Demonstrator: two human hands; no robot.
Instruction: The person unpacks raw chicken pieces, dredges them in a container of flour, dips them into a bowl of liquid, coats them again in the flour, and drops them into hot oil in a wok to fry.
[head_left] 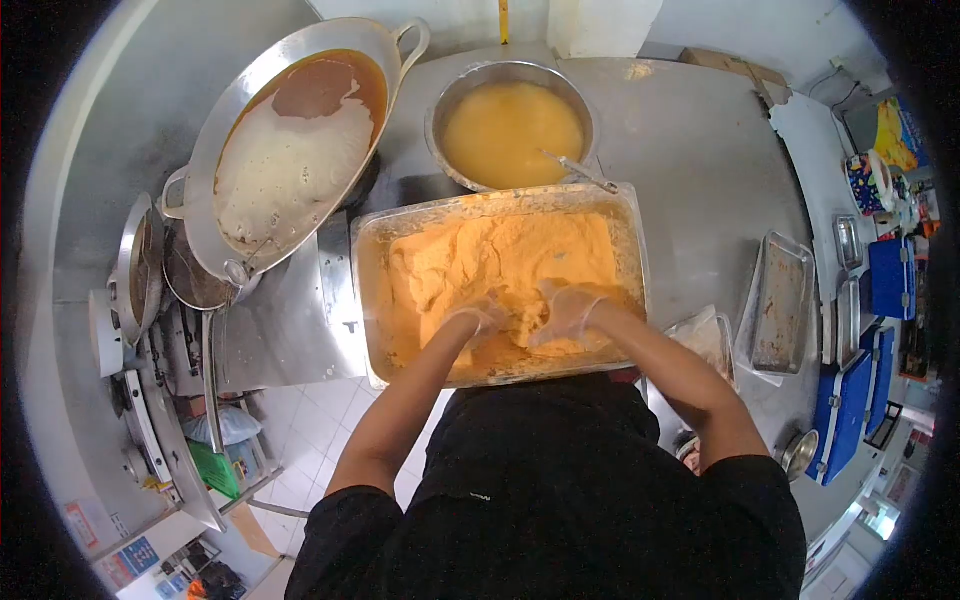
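Observation:
A large rectangular tub (645, 260) holds orange powder (500, 240) that looks like seasoned flour, heaped toward the far side. Both of my hands are in it, in clear plastic gloves dusted with powder. My left hand (486, 314) reaches into the powder at the middle, its fingertips buried and hard to make out. Just to its right, my right hand (566, 314) has its thumb and fingers apart beside some lumpy, powder-coated pieces (522, 318) between the two hands. What these pieces are cannot be seen.
A metal bowl (440, 130) of yellowish liquid with a utensil stands behind the tub. At left is a wide pan (205, 150) of foaming brown oil, near a long-handled strainer (210, 350). Metal trays (780, 305) and blue boxes (840, 410) are at right.

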